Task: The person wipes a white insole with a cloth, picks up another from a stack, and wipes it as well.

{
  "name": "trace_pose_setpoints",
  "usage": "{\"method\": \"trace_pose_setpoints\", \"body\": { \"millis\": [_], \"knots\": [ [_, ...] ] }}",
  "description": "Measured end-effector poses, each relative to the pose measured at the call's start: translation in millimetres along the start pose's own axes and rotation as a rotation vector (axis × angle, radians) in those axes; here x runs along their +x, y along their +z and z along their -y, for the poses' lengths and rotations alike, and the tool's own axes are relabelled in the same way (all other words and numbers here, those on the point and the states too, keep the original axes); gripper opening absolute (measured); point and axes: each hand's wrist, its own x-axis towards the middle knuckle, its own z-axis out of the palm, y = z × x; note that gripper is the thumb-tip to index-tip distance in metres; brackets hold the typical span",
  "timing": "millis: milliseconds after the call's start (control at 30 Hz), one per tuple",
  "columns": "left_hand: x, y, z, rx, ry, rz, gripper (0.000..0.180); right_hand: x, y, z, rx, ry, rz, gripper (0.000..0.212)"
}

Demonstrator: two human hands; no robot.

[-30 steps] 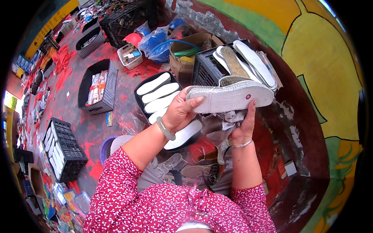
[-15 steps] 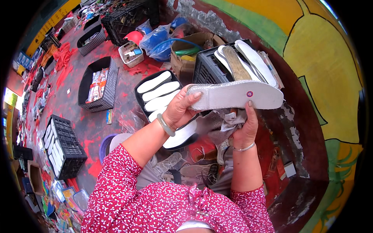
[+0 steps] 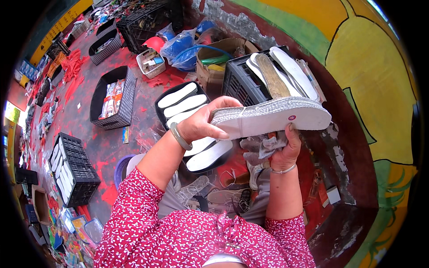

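Both hands hold a stack of white insoles (image 3: 272,120) across my front. The top one has a small round pinkish-red sticker, and the layered, stitched edges show along the far side. My left hand (image 3: 201,123) is closed round the left end, fingers over the far edge and thumb at the near edge. At the right part, my right hand (image 3: 288,149) grips from below, its thumb beside the sticker. Crumpled grey cloth (image 3: 264,146) hangs at my right hand's fingers, under the stack. Below and left of the stack, a black basket (image 3: 159,111) contains several white insoles.
A dark plastic crate (image 3: 237,73) beyond the stack bears white insoles and a brownish one. Beside it is a cardboard box (image 3: 210,78). Another crate of insoles (image 3: 87,172) and a checkered basket (image 3: 123,114) stand left. A painted wall (image 3: 371,89) closes off the right.
The stack has tilted, so its layered far edge now shows. My left hand has shifted slightly left and its thumb has moved down to the near edge.
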Motion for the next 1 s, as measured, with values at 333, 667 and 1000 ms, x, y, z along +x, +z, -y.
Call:
{"method": "trace_pose_setpoints", "body": {
  "millis": [333, 667, 1000],
  "knots": [
    [-3.9, -3.9, -1.5, 0.039, -0.054, 0.117, 0.086, -3.3, 1.9, 0.4, -0.054, 0.028, 0.088, 0.04],
    [0.5, -2.8, 12.0, -0.081, 0.019, -0.051, 0.056, -0.8, 8.5, 2.2, -0.064, 0.021, 0.005, 0.041],
    [6.9, -4.9, 16.5, -0.04, 0.029, -0.293, 0.051, 8.4, 14.0, 3.7, -0.254, 0.032, -0.166, 0.037]
  ]
}}
